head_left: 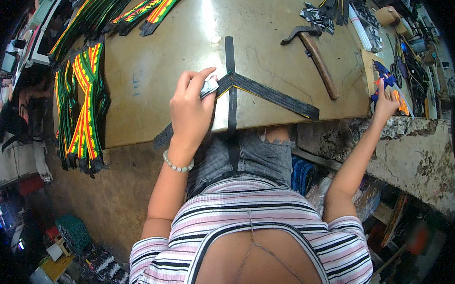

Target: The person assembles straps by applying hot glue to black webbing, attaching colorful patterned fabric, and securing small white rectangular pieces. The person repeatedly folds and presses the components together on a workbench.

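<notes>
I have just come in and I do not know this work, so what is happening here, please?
A person's left hand holds a small pale piece beside black straps on the table. The right hand is at a blue tool to the right; its grip is unclear. A hammer lies unheld.

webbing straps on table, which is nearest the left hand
The black branching webbing strap, mid-table beside the left hand; the other straps lie farther off in bundles.
</notes>
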`<action>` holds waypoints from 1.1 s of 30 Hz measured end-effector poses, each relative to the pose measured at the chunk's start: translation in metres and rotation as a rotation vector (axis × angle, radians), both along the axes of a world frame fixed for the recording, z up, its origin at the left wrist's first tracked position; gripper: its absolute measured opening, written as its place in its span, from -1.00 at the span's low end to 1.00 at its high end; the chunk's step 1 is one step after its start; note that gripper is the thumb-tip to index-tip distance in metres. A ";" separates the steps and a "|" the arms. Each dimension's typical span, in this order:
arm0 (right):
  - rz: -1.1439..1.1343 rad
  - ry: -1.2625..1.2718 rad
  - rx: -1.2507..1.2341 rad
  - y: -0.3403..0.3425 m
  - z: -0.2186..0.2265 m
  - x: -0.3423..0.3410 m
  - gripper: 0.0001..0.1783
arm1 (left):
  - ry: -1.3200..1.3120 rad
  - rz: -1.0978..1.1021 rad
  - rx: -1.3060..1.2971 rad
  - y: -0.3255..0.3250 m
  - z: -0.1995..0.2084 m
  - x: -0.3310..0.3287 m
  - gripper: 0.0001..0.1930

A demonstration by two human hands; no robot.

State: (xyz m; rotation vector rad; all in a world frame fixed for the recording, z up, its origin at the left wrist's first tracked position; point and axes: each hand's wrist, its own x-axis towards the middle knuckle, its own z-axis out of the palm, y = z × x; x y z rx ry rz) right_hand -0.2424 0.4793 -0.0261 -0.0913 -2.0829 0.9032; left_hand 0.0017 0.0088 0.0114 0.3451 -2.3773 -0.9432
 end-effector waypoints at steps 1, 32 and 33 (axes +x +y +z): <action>0.144 -0.179 -0.105 0.008 0.003 -0.010 -0.40 | -0.055 -0.022 -0.016 -0.002 0.000 0.005 -0.73; 1.069 -0.733 0.235 -0.259 0.084 0.142 -0.52 | -0.144 -0.069 -0.204 -0.001 -0.016 0.015 -0.66; 1.082 -0.751 0.221 -0.258 0.085 0.147 -0.53 | -0.140 -0.067 -0.204 -0.001 -0.016 0.015 -0.66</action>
